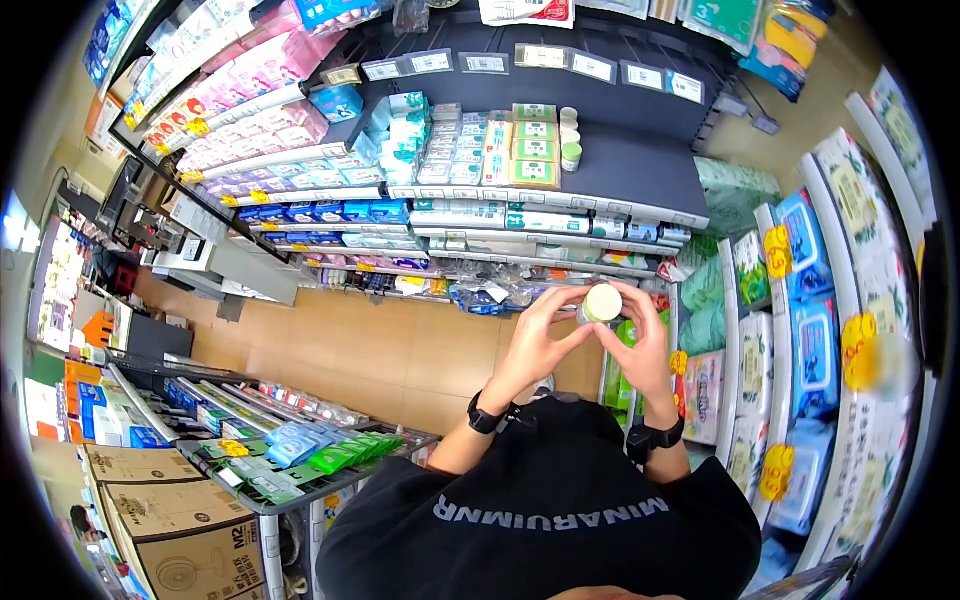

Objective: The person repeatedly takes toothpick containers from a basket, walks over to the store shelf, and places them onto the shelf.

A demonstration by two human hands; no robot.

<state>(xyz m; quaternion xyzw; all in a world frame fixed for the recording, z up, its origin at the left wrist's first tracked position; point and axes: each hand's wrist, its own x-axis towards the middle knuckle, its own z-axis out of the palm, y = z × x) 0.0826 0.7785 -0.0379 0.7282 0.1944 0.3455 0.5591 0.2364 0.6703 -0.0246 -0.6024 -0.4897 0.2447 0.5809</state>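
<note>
Between my two hands, in front of my chest, is a small round container with a pale cream lid (603,302). My left hand (548,335) curls around one side of it. The other side is gripped by my right hand (640,345), and the thumbs come close together below the lid. Most of the container's body is hidden by the fingers and lid. On the shelf ahead, similar small containers (571,155) with pale lids stand in a row beside stacked yellow-green packs (535,173).
Ahead is a dark shelf (640,165) with boxed goods and price tags. Shelves on the right hold wipes packs (815,350). At lower left stand a low rack with green packets (355,452) and cardboard boxes (195,550). Tan floor (400,345) lies between the shelves.
</note>
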